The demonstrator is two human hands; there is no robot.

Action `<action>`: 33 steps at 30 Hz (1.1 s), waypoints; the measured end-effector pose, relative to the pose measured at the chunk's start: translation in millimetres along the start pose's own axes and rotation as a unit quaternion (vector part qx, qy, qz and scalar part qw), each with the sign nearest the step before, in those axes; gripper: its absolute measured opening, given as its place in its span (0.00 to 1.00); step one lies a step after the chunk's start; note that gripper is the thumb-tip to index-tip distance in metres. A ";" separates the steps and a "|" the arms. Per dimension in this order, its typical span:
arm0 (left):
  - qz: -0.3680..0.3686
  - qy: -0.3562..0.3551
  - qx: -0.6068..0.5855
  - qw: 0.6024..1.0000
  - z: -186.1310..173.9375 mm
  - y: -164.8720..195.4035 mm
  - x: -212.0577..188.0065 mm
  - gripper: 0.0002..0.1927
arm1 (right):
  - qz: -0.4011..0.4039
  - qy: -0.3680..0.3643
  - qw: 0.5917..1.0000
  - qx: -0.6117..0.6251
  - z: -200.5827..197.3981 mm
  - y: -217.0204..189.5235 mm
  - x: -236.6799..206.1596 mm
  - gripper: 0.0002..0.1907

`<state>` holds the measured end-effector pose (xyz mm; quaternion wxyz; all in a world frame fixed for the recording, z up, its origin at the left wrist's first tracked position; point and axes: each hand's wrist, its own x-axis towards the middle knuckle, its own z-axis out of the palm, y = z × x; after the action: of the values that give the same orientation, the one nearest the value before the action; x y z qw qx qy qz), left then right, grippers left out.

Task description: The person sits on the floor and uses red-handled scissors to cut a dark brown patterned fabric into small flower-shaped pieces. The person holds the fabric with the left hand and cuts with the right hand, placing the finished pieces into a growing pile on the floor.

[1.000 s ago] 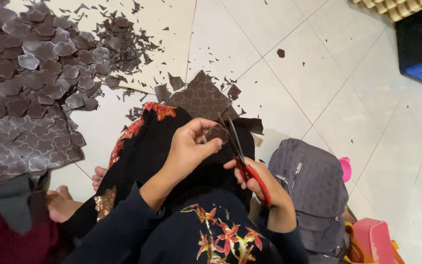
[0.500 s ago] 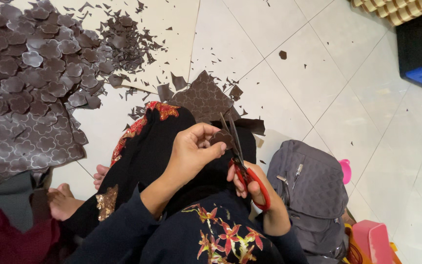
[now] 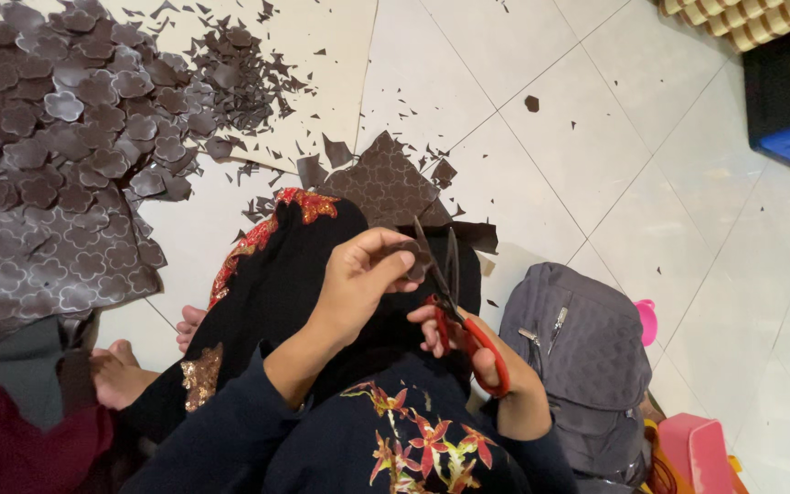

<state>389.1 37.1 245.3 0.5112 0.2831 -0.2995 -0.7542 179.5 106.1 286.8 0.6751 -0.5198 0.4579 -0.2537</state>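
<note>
Head view: your left hand (image 3: 363,274) pinches a small dark fabric piece (image 3: 411,256) above your lap, while your right hand (image 3: 468,352) grips red-handled scissors (image 3: 454,306), blades parted at the piece. Cut flower-shaped pieces (image 3: 75,119) lie heaped on the floor (image 3: 596,137).

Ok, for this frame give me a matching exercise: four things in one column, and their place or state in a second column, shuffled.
Things:
1. scissors
2. small brown piece
3. pile of cut flower shapes
4. grey backpack

Places or states:
A. heaped on the floor, upper left
B. in the right hand, blades open
C. on the floor beside the person's right arm
D. pinched in the left hand

Pairs: 1-B, 2-D, 3-A, 4-C
</note>
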 end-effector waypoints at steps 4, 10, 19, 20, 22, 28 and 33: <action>0.007 -0.020 0.046 0.999 -4.3 8.6 -0.7 0.09 | -0.017 0.055 0.995 -0.078 -1.0 -0.2 5.9 0.66; 0.040 0.005 0.148 0.988 -1.9 18.4 -4.7 0.09 | -0.003 0.051 0.997 -0.049 -2.7 6.5 5.8 0.65; 0.049 0.017 0.135 0.989 6.5 19.2 -7.7 0.08 | -0.012 0.027 0.999 -0.021 1.1 6.8 5.5 0.65; 0.053 0.023 0.143 0.988 6.8 18.4 -8.0 0.08 | -0.018 0.020 0.999 -0.025 1.5 6.6 5.8 0.65; 0.062 0.034 0.160 0.985 7.2 16.7 -8.7 0.08 | -0.030 0.006 0.999 -0.032 1.9 6.1 6.5 0.65; 0.058 0.029 0.116 0.991 7.7 11.3 -9.1 0.08 | -0.028 0.004 0.999 -0.029 3.2 5.7 7.2 0.65; 0.043 0.033 0.083 0.995 8.4 7.3 -9.4 0.07 | 0.015 0.010 1.000 -0.001 4.9 6.4 6.4 0.64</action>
<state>390.4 45.1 257.3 0.5280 0.3357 -0.3557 -0.6943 185.9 105.3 278.8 0.6738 -0.5106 0.4728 -0.2485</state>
